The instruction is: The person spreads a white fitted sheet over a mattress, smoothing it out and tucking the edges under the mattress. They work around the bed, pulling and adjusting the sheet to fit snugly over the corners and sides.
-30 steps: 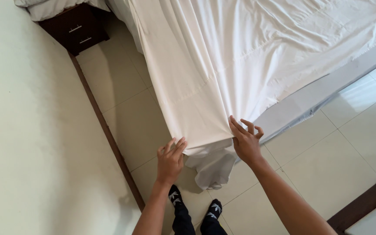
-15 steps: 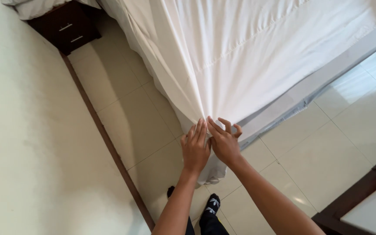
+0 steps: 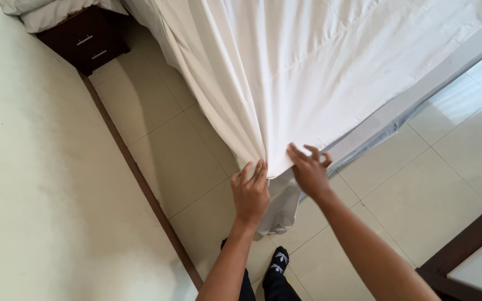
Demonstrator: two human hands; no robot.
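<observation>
At 10 o'clock stands a dark nightstand, against the pale wall. The white sheet hangs from the bed over the corner, its lowest fold near the centre. The left hand lies flat on this fold, fingers straight, gripping nothing. The right hand, just beside at 3 o'clock, touches the sheet edge with bent fingers; whether it pinches, I cannot tell. Dark furniture is at 4 o'clock.

Bed – white sheet draped over corner, hanging toward tiled floor.
</observation>
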